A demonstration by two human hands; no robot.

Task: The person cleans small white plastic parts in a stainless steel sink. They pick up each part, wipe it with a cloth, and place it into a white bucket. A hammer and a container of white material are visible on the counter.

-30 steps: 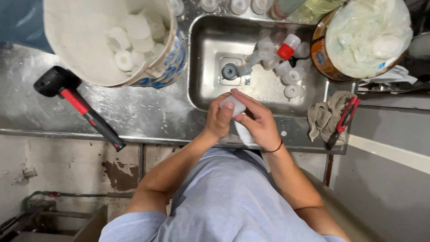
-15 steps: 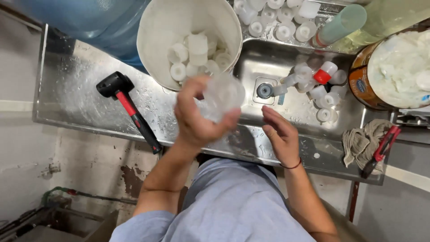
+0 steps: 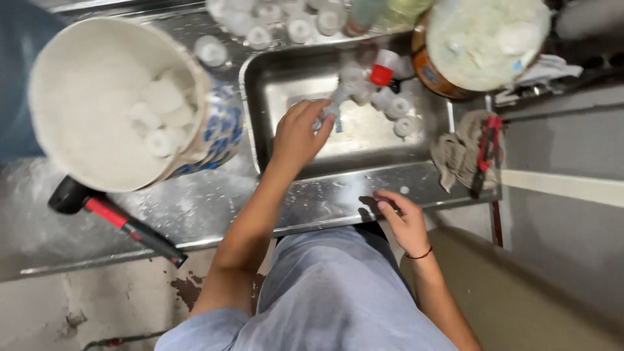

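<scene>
So compared with half a second back, the left hand (image 3: pixel 298 133) has dropped away from the big white bucket (image 3: pixel 97 104), and the pale clump it was holding up is gone from its grip. It's now down in the steel sink (image 3: pixel 286 84), reaching for the small plastic bottles (image 3: pixel 383 97). The right hand (image 3: pixel 403 218) has slid back to the front lip of the worktop (image 3: pixel 214 208).

The bottles are a blurry little heap of whitish, see-through containers at the back-middle of the sink, most lying on their sides with round open ends facing up. 1 has a red cap (image 3: pixel 382 73). More of the same kind sit in a row along the ledge behind the sink.

Left arm is stretched forward and slightly right, wrist over the sink's near wall, fingers loosely spread and curled down, tips just beside the nearest bottle. Can't tell whether they actually touch it, but the grip isn't closed around anything. Right hand rests palm down on the worktop edge, fingers bent, grip holding nothing, a dark band on the wrist.

Around it: a black mallet with a red handle (image 3: pixel 117 218) lies left on the worktop, the bucket has white chunks in it, and a grey rag (image 3: pixel 458 153) with red-handled pliers (image 3: pixel 486 153) sits right of the sink.
</scene>
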